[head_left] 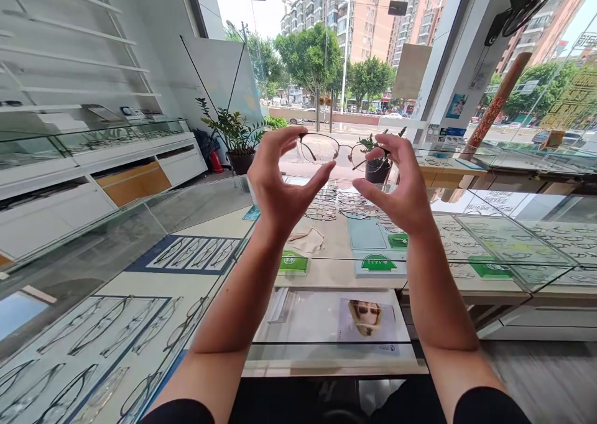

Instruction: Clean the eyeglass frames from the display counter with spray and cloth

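A pair of thin-rimmed eyeglasses [344, 146] is held up in front of me at about the height of the window sill, with its lenses side by side. My left hand [280, 175] pinches it at the left end of the frame, the thumb stretched toward the left lens. At the other end, the fingers of my right hand [403, 184] are curled on the right corner, and the thumb points inward below the lens. Beneath the hands, rows of eyeglasses [321, 203] lie on the counter, with a crumpled pale cloth [308, 240] nearer to me.
Glass display cases [196, 216] with many spectacles stand to the left and right [527, 231]. Green-and-white cards [379, 262] lie on the counter. A potted plant [237, 138] stands at the back left. Ahead is a large window onto a street.
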A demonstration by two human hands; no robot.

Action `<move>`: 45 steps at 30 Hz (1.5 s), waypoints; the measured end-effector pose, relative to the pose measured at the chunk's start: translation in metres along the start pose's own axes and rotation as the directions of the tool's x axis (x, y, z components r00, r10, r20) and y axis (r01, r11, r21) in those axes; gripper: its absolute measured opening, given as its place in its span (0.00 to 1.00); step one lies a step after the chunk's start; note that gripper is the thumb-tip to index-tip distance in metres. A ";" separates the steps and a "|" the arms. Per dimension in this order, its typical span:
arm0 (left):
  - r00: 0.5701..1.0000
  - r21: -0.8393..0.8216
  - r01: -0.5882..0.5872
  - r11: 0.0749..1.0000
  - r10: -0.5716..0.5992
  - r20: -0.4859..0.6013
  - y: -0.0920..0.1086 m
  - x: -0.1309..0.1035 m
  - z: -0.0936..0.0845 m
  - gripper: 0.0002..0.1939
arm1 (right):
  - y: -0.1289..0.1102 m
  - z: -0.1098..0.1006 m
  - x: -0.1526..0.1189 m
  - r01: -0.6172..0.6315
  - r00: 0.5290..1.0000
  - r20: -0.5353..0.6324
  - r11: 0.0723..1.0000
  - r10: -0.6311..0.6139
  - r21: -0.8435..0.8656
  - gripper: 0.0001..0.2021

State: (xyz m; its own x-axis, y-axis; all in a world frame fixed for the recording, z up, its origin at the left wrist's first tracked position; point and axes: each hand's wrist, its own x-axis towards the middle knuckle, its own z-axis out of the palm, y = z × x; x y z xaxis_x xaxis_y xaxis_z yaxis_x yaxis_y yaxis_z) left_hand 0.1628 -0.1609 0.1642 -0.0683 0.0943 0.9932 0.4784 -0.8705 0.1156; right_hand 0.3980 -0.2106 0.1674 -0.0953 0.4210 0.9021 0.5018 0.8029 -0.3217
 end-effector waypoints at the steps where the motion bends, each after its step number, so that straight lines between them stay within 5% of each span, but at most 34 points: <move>1: 1.000 -0.016 0.010 1.000 -0.010 -0.013 0.007 0.004 -0.003 0.30 | -0.005 0.000 0.002 0.015 0.999 -0.037 1.000 -0.015 0.004 0.34; 7: 0.999 -0.046 0.023 0.999 -0.022 0.035 0.028 0.008 -0.025 0.30 | -0.028 0.003 -0.006 0.039 0.984 -0.173 0.999 -0.033 0.028 0.23; 29: 0.936 -0.134 0.126 0.983 -0.073 0.345 0.024 0.012 -0.050 0.28 | -0.042 -0.026 -0.020 -0.043 0.998 -0.039 0.995 0.040 -0.086 0.20; 45: 0.939 -0.103 0.158 0.982 -0.117 0.323 0.025 0.014 -0.050 0.25 | -0.039 -0.024 -0.021 -0.041 0.995 -0.092 0.993 0.031 -0.111 0.18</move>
State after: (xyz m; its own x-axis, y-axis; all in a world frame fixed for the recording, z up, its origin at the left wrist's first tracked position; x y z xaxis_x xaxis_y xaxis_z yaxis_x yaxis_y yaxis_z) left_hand 0.1298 -0.2058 0.1800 0.1626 0.3467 0.9238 0.3690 -0.8897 0.2689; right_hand 0.4011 -0.2612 0.1676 0.0000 0.4051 0.9143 0.5975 0.7331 -0.3248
